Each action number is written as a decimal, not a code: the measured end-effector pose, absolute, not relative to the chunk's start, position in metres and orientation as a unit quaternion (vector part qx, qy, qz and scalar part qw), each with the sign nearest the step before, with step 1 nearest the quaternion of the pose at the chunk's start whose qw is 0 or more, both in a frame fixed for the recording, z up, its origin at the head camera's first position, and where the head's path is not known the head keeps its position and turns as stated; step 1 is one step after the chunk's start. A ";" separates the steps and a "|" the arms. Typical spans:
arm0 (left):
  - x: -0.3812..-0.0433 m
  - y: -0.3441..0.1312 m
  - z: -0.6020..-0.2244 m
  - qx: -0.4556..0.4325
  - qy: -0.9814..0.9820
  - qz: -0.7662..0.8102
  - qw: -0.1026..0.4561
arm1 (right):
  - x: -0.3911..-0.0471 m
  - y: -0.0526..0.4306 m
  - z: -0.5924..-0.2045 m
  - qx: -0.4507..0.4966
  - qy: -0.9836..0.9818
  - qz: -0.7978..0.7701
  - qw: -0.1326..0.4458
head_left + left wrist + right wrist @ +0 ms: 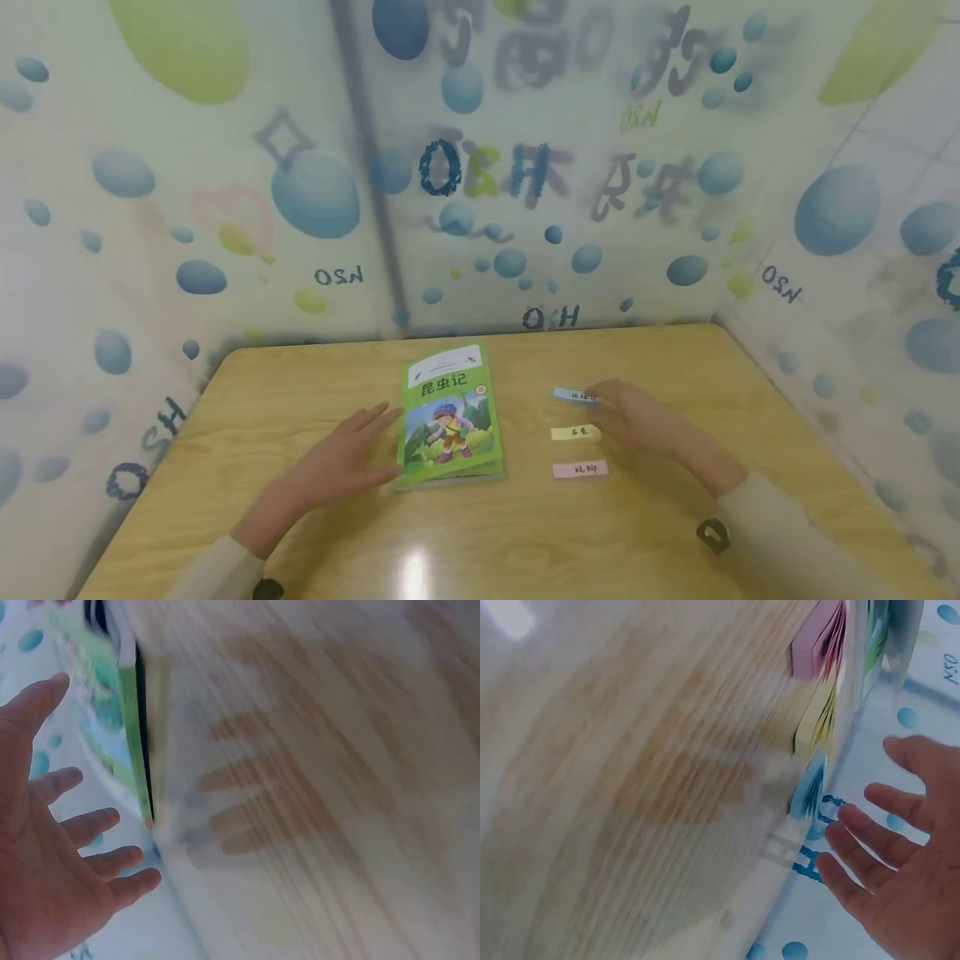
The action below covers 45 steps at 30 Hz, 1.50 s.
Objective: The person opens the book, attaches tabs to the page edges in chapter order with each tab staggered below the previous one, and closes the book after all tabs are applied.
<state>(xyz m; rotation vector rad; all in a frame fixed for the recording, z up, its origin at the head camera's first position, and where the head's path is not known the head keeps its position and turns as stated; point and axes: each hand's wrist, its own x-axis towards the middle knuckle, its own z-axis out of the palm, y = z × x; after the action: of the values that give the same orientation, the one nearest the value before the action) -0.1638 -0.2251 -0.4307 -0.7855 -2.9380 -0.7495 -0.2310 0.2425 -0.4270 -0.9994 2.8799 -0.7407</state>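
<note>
A green paperback book (442,421) with a cartoon child on its cover lies on the table, its lower right corner a little lifted. My left hand (330,462) hovers at the book's left side, fingers spread; in the left wrist view that hand (45,862) holds nothing. To the right of the book, three small sticky-note pads lie in a column: blue (566,394), yellow (572,433) and pink (580,470), each with handwriting. Over the blue pad's right end are the fingertips of my right hand (648,421). The right wrist view shows that hand (907,877) with relaxed, apart fingers.
The wooden table (525,542) reaches to a patterned wall (465,275) at the back, with printed side panels left and right. A bright light reflection lies near the table's front.
</note>
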 end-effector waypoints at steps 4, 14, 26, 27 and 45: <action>-0.171 -0.203 -0.435 -0.288 -0.933 -0.216 -0.018 | -0.237 0.235 -0.425 -0.325 0.913 -0.246 0.003; -0.175 -0.176 -0.439 -0.271 -0.937 -0.201 -0.088 | -0.247 0.186 -0.428 -0.398 0.890 -0.219 0.029; -0.172 -0.168 -0.440 -0.254 -0.944 -0.191 -0.092 | -0.224 0.129 -0.429 -0.431 0.885 -0.149 0.097; -0.171 -0.167 -0.441 -0.254 -0.944 -0.190 -0.091 | -0.223 0.127 -0.431 -0.436 0.882 -0.147 0.100; -0.162 -0.170 -0.446 -0.308 -0.930 -0.188 -0.067 | -0.194 0.117 -0.433 -0.428 0.895 -0.093 0.082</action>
<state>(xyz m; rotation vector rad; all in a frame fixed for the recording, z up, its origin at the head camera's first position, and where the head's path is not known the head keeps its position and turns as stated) -0.1617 -0.1702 -0.4457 -1.0116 -3.0541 -0.6181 -0.1938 0.1173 -0.4332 -1.2782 2.6755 -0.2789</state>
